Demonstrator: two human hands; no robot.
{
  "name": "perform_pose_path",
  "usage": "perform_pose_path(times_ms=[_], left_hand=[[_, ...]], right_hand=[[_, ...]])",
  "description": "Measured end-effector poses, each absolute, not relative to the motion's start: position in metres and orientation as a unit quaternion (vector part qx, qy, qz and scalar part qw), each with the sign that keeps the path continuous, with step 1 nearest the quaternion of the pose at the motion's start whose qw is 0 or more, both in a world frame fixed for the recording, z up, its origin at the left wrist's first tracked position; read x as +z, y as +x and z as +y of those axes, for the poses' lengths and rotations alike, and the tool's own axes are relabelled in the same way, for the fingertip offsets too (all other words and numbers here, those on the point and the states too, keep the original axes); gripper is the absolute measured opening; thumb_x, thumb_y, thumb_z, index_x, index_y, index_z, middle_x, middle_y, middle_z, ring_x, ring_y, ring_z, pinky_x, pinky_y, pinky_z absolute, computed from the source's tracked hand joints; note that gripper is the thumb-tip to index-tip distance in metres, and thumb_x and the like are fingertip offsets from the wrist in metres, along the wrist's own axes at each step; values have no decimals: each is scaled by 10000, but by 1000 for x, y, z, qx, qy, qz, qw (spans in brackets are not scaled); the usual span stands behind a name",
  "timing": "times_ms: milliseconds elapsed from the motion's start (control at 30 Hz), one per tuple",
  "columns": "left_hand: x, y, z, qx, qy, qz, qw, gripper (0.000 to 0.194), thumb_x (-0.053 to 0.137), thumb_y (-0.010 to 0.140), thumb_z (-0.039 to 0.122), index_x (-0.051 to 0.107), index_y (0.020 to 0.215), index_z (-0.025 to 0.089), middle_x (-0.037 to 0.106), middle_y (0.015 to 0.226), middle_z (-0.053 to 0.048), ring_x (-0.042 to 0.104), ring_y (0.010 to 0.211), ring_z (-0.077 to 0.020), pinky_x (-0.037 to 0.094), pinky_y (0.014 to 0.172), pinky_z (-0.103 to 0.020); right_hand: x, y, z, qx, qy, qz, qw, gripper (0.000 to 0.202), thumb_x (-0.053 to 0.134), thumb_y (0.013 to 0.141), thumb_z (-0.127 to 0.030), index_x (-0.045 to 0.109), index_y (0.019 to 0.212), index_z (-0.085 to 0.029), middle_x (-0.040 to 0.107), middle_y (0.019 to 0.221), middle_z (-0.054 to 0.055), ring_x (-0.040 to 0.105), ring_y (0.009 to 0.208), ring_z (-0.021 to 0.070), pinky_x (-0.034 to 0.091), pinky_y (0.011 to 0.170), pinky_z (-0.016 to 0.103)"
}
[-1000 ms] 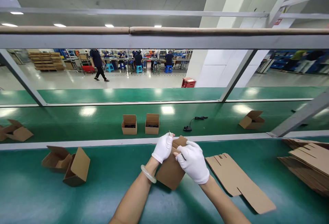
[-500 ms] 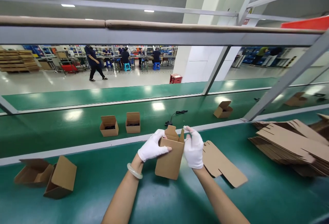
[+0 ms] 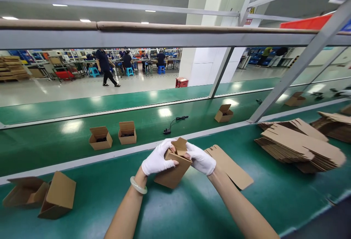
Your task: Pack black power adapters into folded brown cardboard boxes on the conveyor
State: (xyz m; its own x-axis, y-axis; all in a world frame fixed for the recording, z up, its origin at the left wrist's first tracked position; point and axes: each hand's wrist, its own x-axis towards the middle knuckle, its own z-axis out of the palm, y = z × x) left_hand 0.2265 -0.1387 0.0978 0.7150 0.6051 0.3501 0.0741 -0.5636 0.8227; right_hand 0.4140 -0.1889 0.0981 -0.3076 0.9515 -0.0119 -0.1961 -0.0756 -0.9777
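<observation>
A small brown cardboard box [image 3: 173, 173] is held tilted above the green work surface, its flaps standing up at the top. My left hand [image 3: 159, 158], in a white glove, grips its left side with the thumb across the front panel. My right hand [image 3: 201, 159], gloved too, is closed at the upper right edge, its fingertips on the flaps. The box hides part of those fingers. Right of it lies a flat cardboard blank [image 3: 231, 167]. Two folded open boxes, one of them [image 3: 59, 195] tipped, stand at the far left.
A stack of flat cardboard blanks [image 3: 290, 144] lies on the right. Beyond a white rail [image 3: 120, 153], a green belt carries open boxes [image 3: 127, 133] with black items inside and a black cabled adapter [image 3: 167, 131]. A slanted metal post [image 3: 274, 89] rises at right. A person [image 3: 104, 65] walks in the background.
My right hand has moved in from beside the box onto its flaps. The box has tilted, and its flaps are bent further inward. The view has shifted slightly right.
</observation>
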Motion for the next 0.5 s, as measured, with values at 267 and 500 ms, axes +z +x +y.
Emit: perform_pose_path(times_ms=[267,500], left_hand=[[95,229,-141,323,802,196,462,386,702,660,342,494,950,194,583,1030,-60,549,944,-213,427,832,-325],[100,228,-146,296,807,186,476,330,699,663,341,526,898,186,600,949,-52,555,882,-201,428,796,-308]], right_hand=[[106,429,-185,615,-384,-551,414,601,623,689,-448,491,1213,-187,513,1275,123,509,1130,253,404,932,405],[128,417,-175,566,-411,-674,239,409,613,714,-385,616,1058,-163,646,1050,48,566,1017,243,426,895,379]])
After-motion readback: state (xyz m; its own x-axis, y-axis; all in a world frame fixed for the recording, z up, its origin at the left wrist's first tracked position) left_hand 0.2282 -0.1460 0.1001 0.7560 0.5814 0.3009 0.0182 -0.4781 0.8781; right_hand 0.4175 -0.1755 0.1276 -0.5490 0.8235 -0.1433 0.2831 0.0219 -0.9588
